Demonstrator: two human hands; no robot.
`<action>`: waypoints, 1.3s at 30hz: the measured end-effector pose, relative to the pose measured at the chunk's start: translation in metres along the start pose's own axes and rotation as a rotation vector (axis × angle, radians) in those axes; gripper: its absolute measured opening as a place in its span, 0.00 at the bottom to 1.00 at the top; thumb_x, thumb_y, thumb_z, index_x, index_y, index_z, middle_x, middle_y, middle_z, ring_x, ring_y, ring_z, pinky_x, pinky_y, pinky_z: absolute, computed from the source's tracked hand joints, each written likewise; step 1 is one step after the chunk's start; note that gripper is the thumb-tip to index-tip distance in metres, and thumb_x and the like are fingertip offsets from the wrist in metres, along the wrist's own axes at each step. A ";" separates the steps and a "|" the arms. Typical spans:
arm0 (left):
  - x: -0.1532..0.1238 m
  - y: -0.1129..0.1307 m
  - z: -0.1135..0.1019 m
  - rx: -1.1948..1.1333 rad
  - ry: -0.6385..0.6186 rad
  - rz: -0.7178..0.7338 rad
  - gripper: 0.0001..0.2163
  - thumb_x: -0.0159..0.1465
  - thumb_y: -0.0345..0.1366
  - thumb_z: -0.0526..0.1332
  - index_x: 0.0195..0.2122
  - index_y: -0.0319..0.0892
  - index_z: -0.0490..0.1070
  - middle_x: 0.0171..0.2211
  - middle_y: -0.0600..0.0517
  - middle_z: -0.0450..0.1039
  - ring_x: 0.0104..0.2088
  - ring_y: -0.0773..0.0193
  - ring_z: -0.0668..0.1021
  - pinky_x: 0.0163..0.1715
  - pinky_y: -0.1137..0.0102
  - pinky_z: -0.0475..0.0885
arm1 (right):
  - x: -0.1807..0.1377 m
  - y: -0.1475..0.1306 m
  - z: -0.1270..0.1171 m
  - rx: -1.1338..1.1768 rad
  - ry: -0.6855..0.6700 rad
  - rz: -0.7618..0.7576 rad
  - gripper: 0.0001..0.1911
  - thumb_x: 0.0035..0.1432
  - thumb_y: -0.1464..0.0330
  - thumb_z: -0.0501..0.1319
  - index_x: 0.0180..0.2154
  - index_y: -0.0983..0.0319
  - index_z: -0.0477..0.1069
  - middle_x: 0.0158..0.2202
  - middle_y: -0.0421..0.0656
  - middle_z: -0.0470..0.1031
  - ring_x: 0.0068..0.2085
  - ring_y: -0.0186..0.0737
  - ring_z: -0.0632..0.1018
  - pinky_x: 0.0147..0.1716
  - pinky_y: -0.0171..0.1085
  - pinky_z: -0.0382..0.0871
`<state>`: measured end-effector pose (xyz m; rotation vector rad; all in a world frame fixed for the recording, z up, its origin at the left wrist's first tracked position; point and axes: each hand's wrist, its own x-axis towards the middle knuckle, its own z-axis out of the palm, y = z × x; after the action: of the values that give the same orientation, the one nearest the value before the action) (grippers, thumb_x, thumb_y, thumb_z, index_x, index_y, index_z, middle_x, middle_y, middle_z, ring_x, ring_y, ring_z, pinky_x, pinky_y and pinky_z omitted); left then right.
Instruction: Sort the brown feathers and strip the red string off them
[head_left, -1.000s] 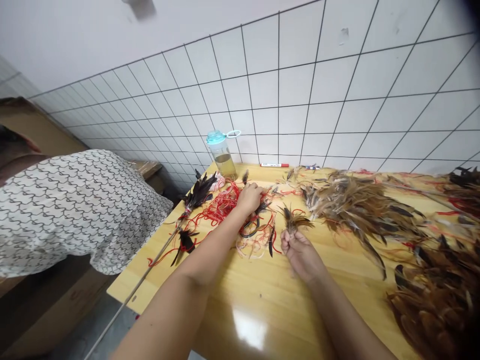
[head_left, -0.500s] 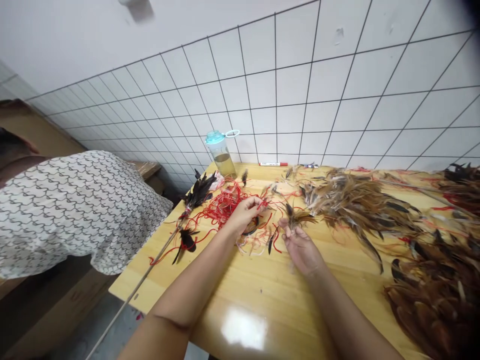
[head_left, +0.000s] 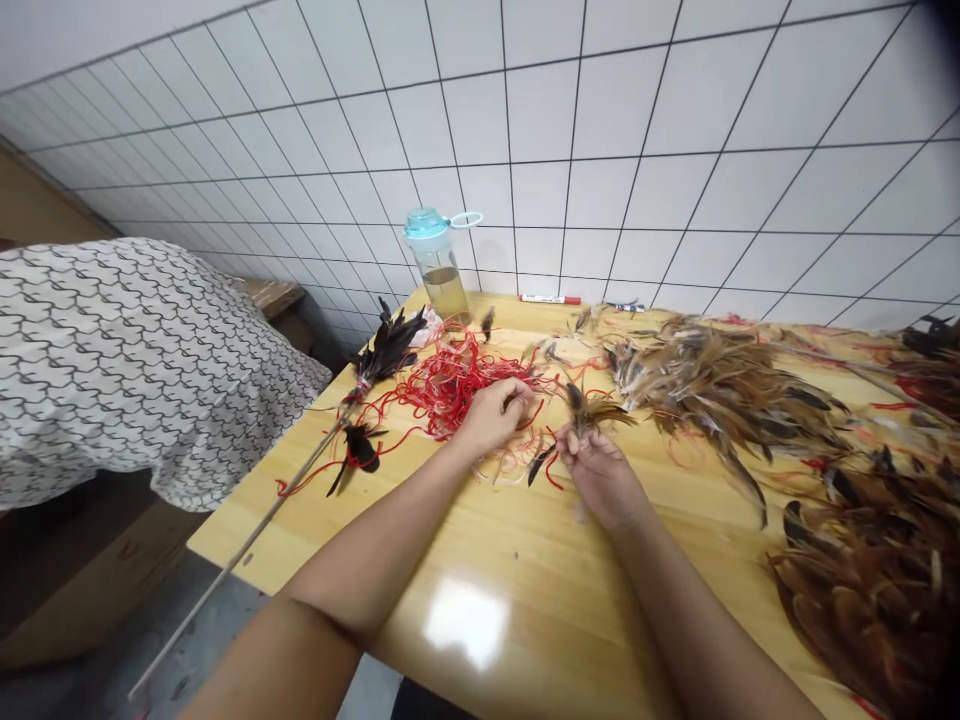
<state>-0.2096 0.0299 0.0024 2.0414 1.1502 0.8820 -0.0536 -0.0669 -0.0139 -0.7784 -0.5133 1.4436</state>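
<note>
My right hand (head_left: 601, 474) pinches a small bunch of brown and black feathers (head_left: 586, 408) by its base, tips pointing away from me. My left hand (head_left: 495, 416) rests at the right edge of a tangle of red string (head_left: 442, 385), fingers curled together; what they hold, if anything, is hidden. Between my hands lie short red and pale string scraps and a dark loose feather (head_left: 538, 464). Left of the tangle, a long thin stick (head_left: 247, 545) with black feathers (head_left: 388, 345) tied at its end reaches past the table edge.
A large pile of tan feathers (head_left: 720, 375) lies right of my hands, with dark brown feathers (head_left: 862, 580) nearer me. A bottle (head_left: 444, 280) with a blue lid and a red-white marker (head_left: 550, 299) stand and lie by the tiled wall. A person in a patterned shirt (head_left: 150, 360) is at left.
My left hand has curled its fingers and drawn slightly back from the red string ends it pinched before. The right hand keeps its feather bunch. The whole view has tilted down a little.
</note>
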 end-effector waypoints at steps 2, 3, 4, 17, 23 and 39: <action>0.000 0.004 0.001 0.030 0.049 0.020 0.08 0.61 0.30 0.53 0.36 0.40 0.71 0.33 0.51 0.73 0.34 0.67 0.73 0.37 0.73 0.67 | 0.000 -0.001 0.000 0.003 0.023 -0.025 0.16 0.38 0.65 0.73 0.19 0.59 0.65 0.24 0.38 0.67 0.33 0.36 0.70 0.37 0.37 0.65; 0.000 0.007 0.002 0.044 0.093 0.035 0.08 0.61 0.30 0.53 0.37 0.40 0.71 0.34 0.51 0.73 0.34 0.67 0.73 0.37 0.73 0.67 | 0.001 -0.002 -0.001 0.007 0.039 -0.042 0.16 0.38 0.66 0.73 0.19 0.59 0.64 0.24 0.38 0.66 0.33 0.35 0.69 0.35 0.36 0.65; -0.001 0.008 0.002 0.059 0.142 0.055 0.08 0.62 0.30 0.53 0.37 0.40 0.71 0.36 0.50 0.73 0.35 0.67 0.73 0.37 0.73 0.67 | 0.003 -0.003 -0.003 0.014 0.061 -0.064 0.16 0.38 0.66 0.72 0.19 0.59 0.64 0.25 0.38 0.66 0.32 0.34 0.69 0.33 0.35 0.65; 0.052 0.027 0.010 0.520 0.070 0.253 0.09 0.62 0.31 0.55 0.36 0.40 0.75 0.38 0.46 0.73 0.42 0.58 0.72 0.47 0.65 0.65 | 0.014 -0.010 -0.015 0.001 0.212 -0.247 0.13 0.40 0.66 0.70 0.21 0.60 0.65 0.25 0.36 0.64 0.25 0.28 0.62 0.23 0.29 0.57; 0.082 0.019 0.018 0.523 -0.143 0.054 0.10 0.60 0.30 0.54 0.36 0.41 0.76 0.35 0.47 0.77 0.36 0.60 0.75 0.39 0.68 0.67 | 0.015 -0.008 -0.018 -0.030 0.203 -0.262 0.15 0.40 0.64 0.69 0.21 0.60 0.62 0.23 0.35 0.63 0.23 0.27 0.60 0.21 0.31 0.54; 0.054 0.011 0.026 0.460 -0.136 0.150 0.06 0.55 0.28 0.56 0.32 0.40 0.71 0.30 0.50 0.73 0.31 0.65 0.72 0.33 0.71 0.65 | 0.015 -0.004 -0.020 -0.202 0.210 -0.358 0.16 0.44 0.60 0.67 0.20 0.60 0.62 0.21 0.35 0.61 0.23 0.29 0.58 0.23 0.33 0.51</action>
<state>-0.1626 0.0678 0.0085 2.5428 1.2187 0.5685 -0.0352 -0.0555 -0.0260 -0.9337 -0.6076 0.9775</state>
